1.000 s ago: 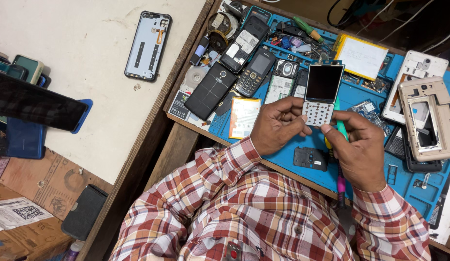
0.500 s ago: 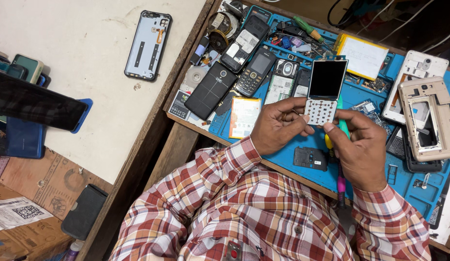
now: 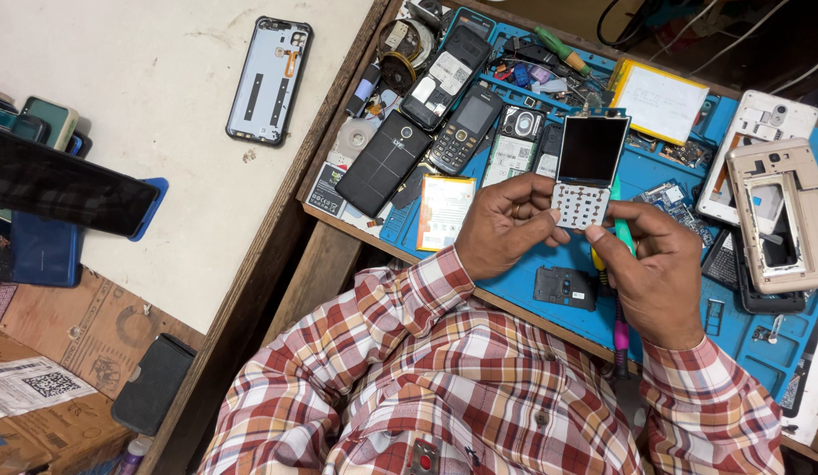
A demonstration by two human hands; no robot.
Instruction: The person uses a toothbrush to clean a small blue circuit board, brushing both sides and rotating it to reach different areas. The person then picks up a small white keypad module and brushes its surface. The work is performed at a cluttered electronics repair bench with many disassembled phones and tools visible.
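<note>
My left hand (image 3: 506, 224) and my right hand (image 3: 660, 268) together hold a small bar phone board (image 3: 587, 169) with a dark screen above a white keypad, raised over the blue work mat (image 3: 550, 303). The left fingers pinch its lower left edge. The right thumb and forefinger touch its lower right corner. My right hand also grips a screwdriver (image 3: 619, 290) with a green, yellow and pink handle, pointing down along the palm. A small black part (image 3: 565, 288) lies on the mat just below the hands.
Several phones, batteries and opened shells crowd the mat: a black keypad phone (image 3: 463, 129), an orange-edged battery (image 3: 445, 211), a yellow-framed panel (image 3: 659, 99), a gold phone frame (image 3: 777, 214). A phone back cover (image 3: 270, 80) lies on the white table at left. Dark phones (image 3: 62, 189) are stacked at the far left.
The phone board has been lifted and tilted slightly, its screen now facing up more squarely. Both hands stay in nearly the same place.
</note>
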